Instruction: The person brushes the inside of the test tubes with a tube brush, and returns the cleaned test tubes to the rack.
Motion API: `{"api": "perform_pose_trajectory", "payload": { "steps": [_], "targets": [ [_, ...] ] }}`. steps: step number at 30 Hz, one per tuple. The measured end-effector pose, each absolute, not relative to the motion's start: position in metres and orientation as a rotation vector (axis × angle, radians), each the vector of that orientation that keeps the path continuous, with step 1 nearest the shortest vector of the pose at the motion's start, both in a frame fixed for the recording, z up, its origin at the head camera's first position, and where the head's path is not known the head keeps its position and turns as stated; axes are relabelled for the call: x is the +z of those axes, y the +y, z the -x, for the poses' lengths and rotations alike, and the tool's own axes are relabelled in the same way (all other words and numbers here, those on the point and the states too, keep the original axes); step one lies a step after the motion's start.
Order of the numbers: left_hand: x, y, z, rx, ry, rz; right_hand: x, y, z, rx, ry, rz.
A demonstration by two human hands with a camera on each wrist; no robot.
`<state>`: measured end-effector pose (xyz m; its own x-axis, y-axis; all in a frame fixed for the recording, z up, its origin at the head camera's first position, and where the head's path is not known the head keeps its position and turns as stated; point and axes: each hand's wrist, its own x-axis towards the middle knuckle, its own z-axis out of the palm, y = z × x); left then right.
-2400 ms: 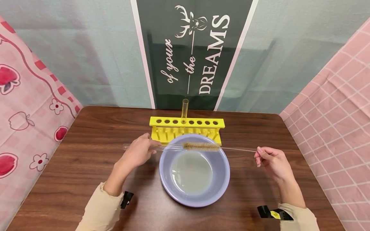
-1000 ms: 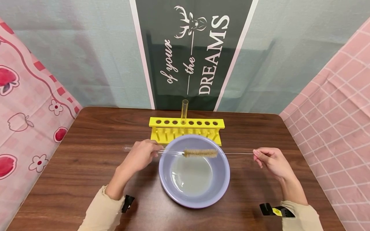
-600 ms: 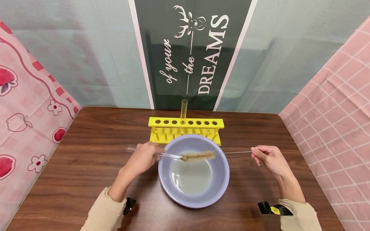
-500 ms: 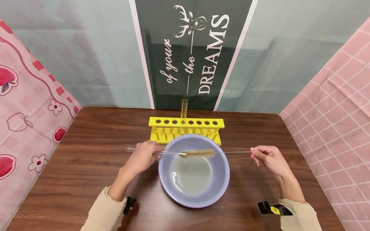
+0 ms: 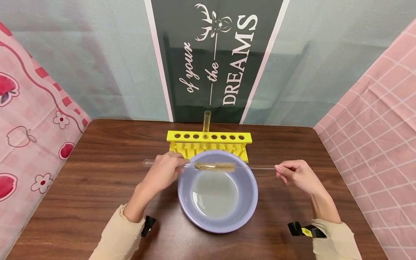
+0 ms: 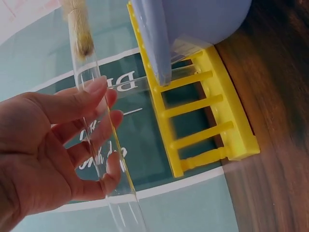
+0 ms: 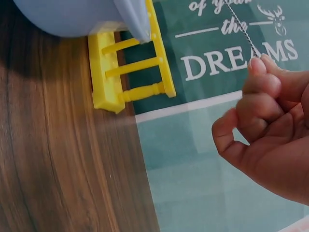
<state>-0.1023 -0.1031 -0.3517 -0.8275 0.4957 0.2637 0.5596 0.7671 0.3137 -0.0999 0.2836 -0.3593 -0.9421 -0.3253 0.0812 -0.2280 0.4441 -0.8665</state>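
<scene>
My left hand [image 5: 165,170] grips a clear glass test tube [image 6: 123,203], held sideways over the left rim of a lavender basin [image 5: 217,225]. Thumb and fingers wrap around the tube in the left wrist view. A tan bristle test tube brush [image 5: 225,167] has its front part inside the tube's mouth, while the rear bristles stay outside. Its thin twisted wire handle [image 7: 241,26] runs right to my right hand [image 5: 300,176], which pinches the end between thumb and forefinger. Cloudy liquid [image 5: 214,195] lies in the basin below.
Behind the basin stands a yellow test tube rack [image 5: 175,137], its front partly hidden by the basin. One upright test tube [image 5: 206,124] sits in it. Everything is on a dark wood table [image 5: 107,151], with a printed cloth [image 5: 123,65] behind.
My right hand has moved left, carrying the brush from outside the tube's mouth to partly inside it. My left hand has shifted slightly right, still holding the tube.
</scene>
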Motion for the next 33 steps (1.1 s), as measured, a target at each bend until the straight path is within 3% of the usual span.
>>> {"api": "perform_pose_trajectory", "payload": {
  "steps": [23,33],
  "targets": [
    [-0.330,-0.050,0.094,-0.431,-2.854,0.880,-0.353,0.208,0.105,-1.485,2.529,0.488],
    [-0.335,-0.047,0.096,-0.461,-2.837,0.977,-0.356,0.207,0.106,-1.631,2.402,0.357]
  ]
}}
